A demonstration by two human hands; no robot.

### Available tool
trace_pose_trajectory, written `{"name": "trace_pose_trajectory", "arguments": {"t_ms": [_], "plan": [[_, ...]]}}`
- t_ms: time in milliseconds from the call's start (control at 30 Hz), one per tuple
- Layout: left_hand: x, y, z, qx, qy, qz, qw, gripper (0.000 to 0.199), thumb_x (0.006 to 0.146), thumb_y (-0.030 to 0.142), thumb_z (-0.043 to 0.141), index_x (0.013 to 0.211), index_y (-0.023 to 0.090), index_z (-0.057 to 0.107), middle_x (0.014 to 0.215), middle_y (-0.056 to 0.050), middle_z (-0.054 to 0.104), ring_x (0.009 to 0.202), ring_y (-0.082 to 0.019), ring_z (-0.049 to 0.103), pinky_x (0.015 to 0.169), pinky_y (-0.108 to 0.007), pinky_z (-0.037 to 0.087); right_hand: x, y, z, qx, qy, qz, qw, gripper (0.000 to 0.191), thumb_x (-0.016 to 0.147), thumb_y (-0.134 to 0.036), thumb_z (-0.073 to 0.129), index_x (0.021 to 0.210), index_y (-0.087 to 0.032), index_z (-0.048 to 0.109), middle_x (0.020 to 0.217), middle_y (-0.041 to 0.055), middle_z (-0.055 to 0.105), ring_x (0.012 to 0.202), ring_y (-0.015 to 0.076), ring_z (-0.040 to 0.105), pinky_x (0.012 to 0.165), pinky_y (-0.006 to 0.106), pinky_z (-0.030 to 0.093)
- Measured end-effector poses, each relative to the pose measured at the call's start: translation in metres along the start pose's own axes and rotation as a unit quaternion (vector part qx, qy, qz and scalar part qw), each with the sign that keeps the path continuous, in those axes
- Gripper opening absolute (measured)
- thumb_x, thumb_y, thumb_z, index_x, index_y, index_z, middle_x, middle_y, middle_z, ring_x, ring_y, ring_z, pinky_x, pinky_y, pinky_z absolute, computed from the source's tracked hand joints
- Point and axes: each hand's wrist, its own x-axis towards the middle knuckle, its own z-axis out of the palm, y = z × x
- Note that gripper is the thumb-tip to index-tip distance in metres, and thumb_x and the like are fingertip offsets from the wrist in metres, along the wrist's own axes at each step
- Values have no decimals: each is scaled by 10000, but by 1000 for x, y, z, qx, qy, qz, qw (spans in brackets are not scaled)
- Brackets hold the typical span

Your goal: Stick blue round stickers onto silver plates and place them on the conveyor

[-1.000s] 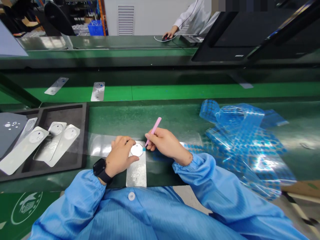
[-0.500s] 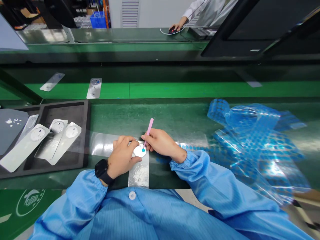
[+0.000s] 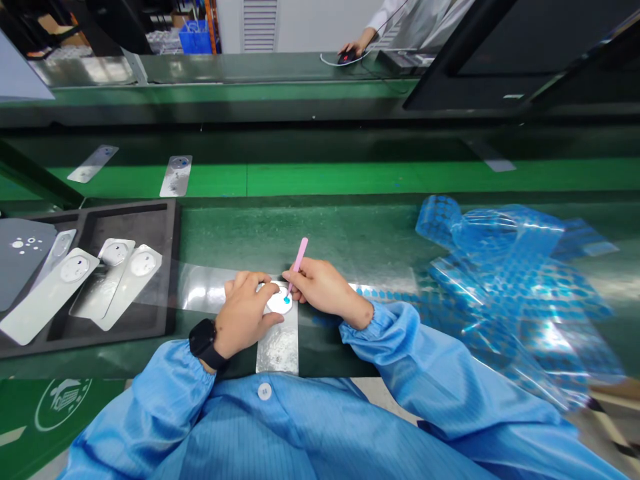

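Note:
A silvery phone back cover (image 3: 277, 350) with a round white camera area lies on the dark green bench in front of me. My left hand (image 3: 247, 304) grips its upper left part, fingers bent over the top edge and thumb at the lower side of the camera area. Between the fingertips of my right hand (image 3: 323, 283) is a pair of pink tweezers (image 3: 301, 256). Its tip points down at a small blue sticker (image 3: 287, 300) on the camera area. Whether the tips still pinch the sticker is too small to tell.
To the left, a black tray (image 3: 173, 267) holds several more covers (image 3: 131, 293). Crumpled clear sheets with blue dots (image 3: 515, 267) lie at the right. Beyond the bench runs a green conveyor belt (image 3: 310, 179) carrying covers. A co-worker's hand (image 3: 354, 48) rests on a mouse across from me.
The covers on the green belt have shifted a little to the left. Both my hands, the tweezers and the cover beneath them stay almost exactly in place.

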Motion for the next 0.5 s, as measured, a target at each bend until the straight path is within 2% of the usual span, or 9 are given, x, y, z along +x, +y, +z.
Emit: {"name": "trace_pose_trajectory", "arguments": {"t_ms": [300, 500], "plan": [[-2, 1, 1, 24, 7, 18, 1000, 276, 776, 280, 731, 1050, 293, 695, 1236, -95, 553, 1146, -323, 415, 872, -489, 370, -4, 0, 1, -49, 26, -29, 998, 215, 902, -276, 532, 702, -206, 568, 629, 22, 685, 632, 181, 659, 600, 263, 444], [-4, 3, 3, 28, 8, 23, 999, 257, 800, 255, 701, 1041, 340, 722, 1240, -87, 551, 1147, -331, 403, 871, -503, 361, -4, 2, 2, -75, 37, -42, 996, 180, 896, -276, 541, 746, -204, 611, 620, 9, 669, 631, 169, 650, 581, 250, 416]]}}
